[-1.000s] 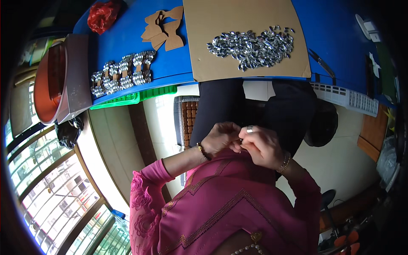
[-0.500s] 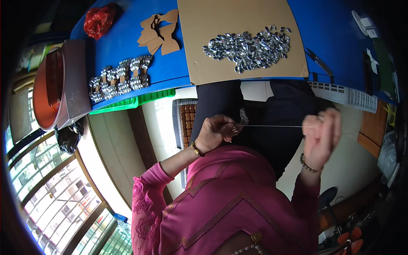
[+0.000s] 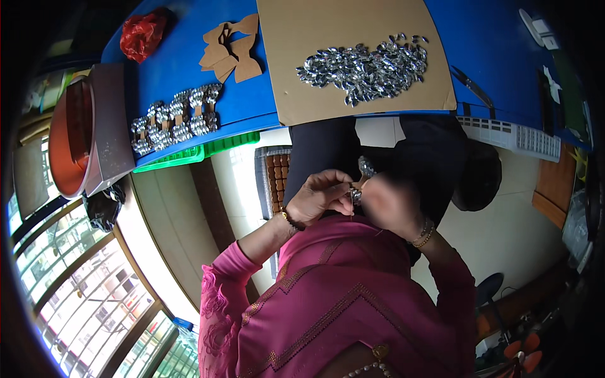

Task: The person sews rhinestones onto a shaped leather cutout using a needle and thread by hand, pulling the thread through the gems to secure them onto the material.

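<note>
My left hand point(image 3: 322, 196) is closed, its fingertips pinching a small brown card piece set with silver beads point(image 3: 365, 167) over my lap. The beaded end sticks up above the fingers; the rest is partly covered by my hands. Close beside it on the right is my right hand point(image 3: 394, 205), smeared by motion, so its fingers cannot be read. A thin strand hangs faintly below the piece. On the table ahead, a heap of silver faceted beads point(image 3: 365, 69) lies on a cardboard sheet point(image 3: 287, 63). Several beaded card pieces point(image 3: 179, 113) stand in a row to the left.
Bow-shaped brown card cutouts point(image 3: 242, 60) and a crumpled red plastic bag point(image 3: 142, 36) lie on the blue table point(image 3: 170, 63). Scissors point(image 3: 472, 87) rest at the right. Below the table edge are a green basket point(image 3: 201, 151) and a white basket point(image 3: 510, 137).
My right hand has come in from the far right, where it held a white thread taut, to beside my left hand. The left hand keeps its pinch on the beaded piece.
</note>
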Tool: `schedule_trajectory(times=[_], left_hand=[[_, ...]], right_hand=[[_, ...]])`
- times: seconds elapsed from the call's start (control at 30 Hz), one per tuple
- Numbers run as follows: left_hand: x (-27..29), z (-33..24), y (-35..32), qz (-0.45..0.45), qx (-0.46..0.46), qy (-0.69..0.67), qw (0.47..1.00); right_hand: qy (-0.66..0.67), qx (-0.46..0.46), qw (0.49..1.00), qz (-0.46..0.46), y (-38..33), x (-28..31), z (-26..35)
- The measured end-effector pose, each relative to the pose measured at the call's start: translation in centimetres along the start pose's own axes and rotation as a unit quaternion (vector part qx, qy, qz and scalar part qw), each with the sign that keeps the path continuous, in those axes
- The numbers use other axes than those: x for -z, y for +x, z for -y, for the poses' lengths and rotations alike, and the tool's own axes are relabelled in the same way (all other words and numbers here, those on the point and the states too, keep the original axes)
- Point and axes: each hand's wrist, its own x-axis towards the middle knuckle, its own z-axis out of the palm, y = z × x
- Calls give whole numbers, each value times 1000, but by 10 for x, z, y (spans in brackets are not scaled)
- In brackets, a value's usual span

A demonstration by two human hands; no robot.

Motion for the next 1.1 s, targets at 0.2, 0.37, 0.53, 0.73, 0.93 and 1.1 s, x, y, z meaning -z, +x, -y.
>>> schedule_trajectory(times=[0.2,0.37,0.53,0.73,0.93,1.1], left_hand=[[-4,4,1,-1,-31,12,999],[-6,7,2,-5,-64,33,997],[-8,7,0,-19,-74,53,996],[-9,7,1,-26,-70,63,995],[-11,10,2,-33,-72,67,995],[-18,19,5,-105,-213,209,949]], right_hand=[[-55,24,998,4,-1,-3,-2],[-60,28,998,-6,-1,-5,-2],[-76,22,997,12,1,-4,0],[-62,28,998,7,0,-3,-3],[-70,24,997,20,0,-3,-4],[-92,-10,996,6,0,-9,0]])
